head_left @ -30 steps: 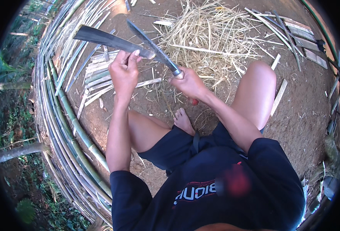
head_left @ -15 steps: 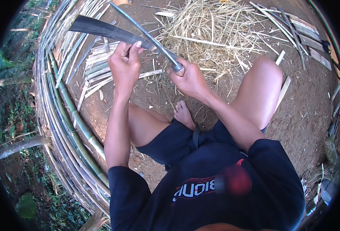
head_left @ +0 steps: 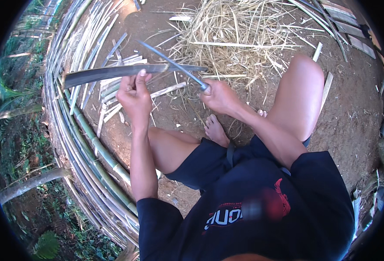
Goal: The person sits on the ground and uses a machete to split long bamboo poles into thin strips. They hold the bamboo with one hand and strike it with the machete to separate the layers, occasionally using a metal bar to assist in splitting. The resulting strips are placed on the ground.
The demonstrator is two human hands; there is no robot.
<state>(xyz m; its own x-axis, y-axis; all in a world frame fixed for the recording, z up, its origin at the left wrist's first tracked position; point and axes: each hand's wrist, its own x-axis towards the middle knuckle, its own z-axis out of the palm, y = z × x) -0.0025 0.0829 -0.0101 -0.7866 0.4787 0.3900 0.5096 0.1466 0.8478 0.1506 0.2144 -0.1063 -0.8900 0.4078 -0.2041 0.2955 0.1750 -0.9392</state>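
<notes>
Raised at the upper left, my left hand (head_left: 134, 98) pinches a dark, broad machete blade (head_left: 98, 76) between thumb and fingers. The blade lies almost level, its wide end to the left and a thin, pointed end to the right. My right hand (head_left: 221, 96) is closed round the base of a long, narrow metal blade (head_left: 170, 61) with a round collar. It slants up and left, tapering to a tip, and crosses the machete blade in this view near its pale inner end. Whether the two touch I cannot tell. My right fist hides the narrow blade's handle.
A heap of straw-like shavings (head_left: 231, 39) lies ahead on the bare soil. Split bamboo strips (head_left: 168, 89) lie behind my left hand, with long bamboo poles (head_left: 85, 126) curving along the left. More slats (head_left: 346, 28) lie far right. My bent knee (head_left: 307, 76) is at the right.
The machete blade has swung from a slant to nearly level, its wide end dropping and a thin right end now showing. The narrow blade's tip is lower, its slant flatter. The whole view has shifted slightly.
</notes>
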